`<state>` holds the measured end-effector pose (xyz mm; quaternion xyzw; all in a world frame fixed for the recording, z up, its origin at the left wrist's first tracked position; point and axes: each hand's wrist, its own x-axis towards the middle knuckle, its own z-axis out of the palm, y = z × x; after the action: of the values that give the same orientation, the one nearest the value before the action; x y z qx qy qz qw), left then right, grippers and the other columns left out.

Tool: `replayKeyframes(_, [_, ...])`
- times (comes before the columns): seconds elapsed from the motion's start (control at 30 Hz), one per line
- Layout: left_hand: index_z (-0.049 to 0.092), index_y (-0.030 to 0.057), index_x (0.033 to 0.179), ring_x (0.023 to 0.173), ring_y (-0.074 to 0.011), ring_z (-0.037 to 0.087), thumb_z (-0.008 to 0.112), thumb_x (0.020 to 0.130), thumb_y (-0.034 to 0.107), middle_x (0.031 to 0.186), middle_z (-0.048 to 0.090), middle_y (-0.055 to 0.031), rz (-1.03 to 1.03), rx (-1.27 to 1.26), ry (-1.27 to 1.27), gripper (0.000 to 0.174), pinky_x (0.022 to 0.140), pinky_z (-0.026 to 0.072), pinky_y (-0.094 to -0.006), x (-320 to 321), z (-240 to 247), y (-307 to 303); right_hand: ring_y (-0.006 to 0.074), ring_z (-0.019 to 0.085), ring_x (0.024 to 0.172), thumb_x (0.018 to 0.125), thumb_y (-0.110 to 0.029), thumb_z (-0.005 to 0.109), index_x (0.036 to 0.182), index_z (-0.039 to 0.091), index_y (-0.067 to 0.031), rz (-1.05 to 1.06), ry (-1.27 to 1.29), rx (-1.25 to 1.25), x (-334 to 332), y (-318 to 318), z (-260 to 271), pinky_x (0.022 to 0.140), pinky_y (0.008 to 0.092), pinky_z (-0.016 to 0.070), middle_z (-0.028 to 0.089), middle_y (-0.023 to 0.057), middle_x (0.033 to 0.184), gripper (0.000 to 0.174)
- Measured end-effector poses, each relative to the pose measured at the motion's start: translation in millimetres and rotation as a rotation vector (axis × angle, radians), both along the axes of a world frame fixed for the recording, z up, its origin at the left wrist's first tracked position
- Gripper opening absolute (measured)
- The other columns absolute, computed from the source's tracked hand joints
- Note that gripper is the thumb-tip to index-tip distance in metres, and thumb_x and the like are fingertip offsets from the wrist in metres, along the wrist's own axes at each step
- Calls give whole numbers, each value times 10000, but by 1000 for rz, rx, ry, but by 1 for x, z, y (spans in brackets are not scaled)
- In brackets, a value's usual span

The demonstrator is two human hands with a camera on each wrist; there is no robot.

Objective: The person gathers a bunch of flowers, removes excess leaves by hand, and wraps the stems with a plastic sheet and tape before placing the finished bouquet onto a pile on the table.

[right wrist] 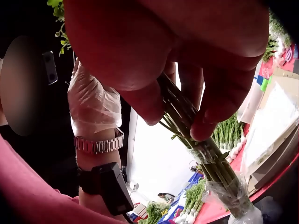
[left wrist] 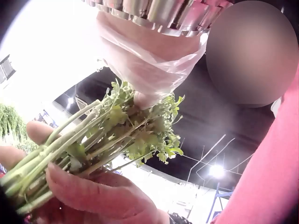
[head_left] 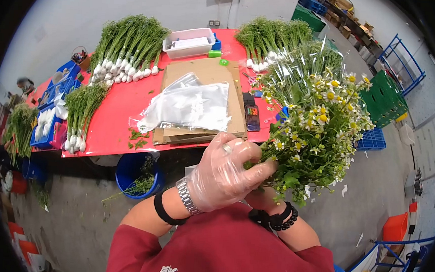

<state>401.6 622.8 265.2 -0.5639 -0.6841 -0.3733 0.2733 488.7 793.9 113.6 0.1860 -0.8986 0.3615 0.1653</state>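
A large bunch of small white-and-yellow flowers leans to the right in front of the torso. My left hand, in a clear plastic glove, has thumb and fingers bent around leaves at the bunch's near side; in the left wrist view the gloved hand meets the leaves from above. Bare and partly hidden in the head view, my right hand grips the green stems. In the right wrist view its fingers curl round the stems, whose lower part is wrapped in clear plastic.
The red table carries clear plastic sleeves on cardboard, a white bin, a phone and green bunches with white-wrapped ends. A blue bucket stands below; green crates stand at the right.
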Motion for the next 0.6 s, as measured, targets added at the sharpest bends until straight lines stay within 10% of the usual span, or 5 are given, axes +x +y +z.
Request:
replayKeyframes(0.1, [707, 141, 1051, 803, -228, 592, 836, 662, 150, 924, 566, -27, 21, -1, 13, 410, 747, 450, -400, -1, 2, 1, 209, 647, 1008, 899, -196, 793, 1217, 640, -98, 9, 104, 4, -3, 2, 5, 800, 347, 518, 670, 60, 1091, 366])
replayKeyframes(0.17, [705, 144, 1028, 812, -230, 591, 843, 659, 167, 936, 570, -25, 55, -35, 6, 396, 761, 448, -404, -3, 0, 0, 226, 563, 1258, 943, -100, 708, 1375, 560, -65, 24, -175, 31, -1, 5, 9, 1011, 383, 474, 579, 112, 1358, 458])
replayKeyframes(0.27, [700, 139, 982, 832, -236, 597, 850, 662, 176, 930, 572, -24, 54, -88, -39, 355, 776, 450, -406, -6, 5, -3, 179, 647, 1035, 901, -204, 802, 1227, 639, -102, 29, -127, -159, -6, -5, 14, 805, 331, 526, 671, 61, 1136, 378])
replayKeyframes(0.6, [662, 119, 891, 798, -247, 605, 818, 706, 85, 913, 578, -46, -111, 26, -99, 244, 771, 461, -408, -13, 3, -18, 168, 658, 1049, 931, -132, 774, 1303, 598, -80, 124, -128, -328, -9, -8, 18, 858, 333, 551, 682, 48, 1178, 415])
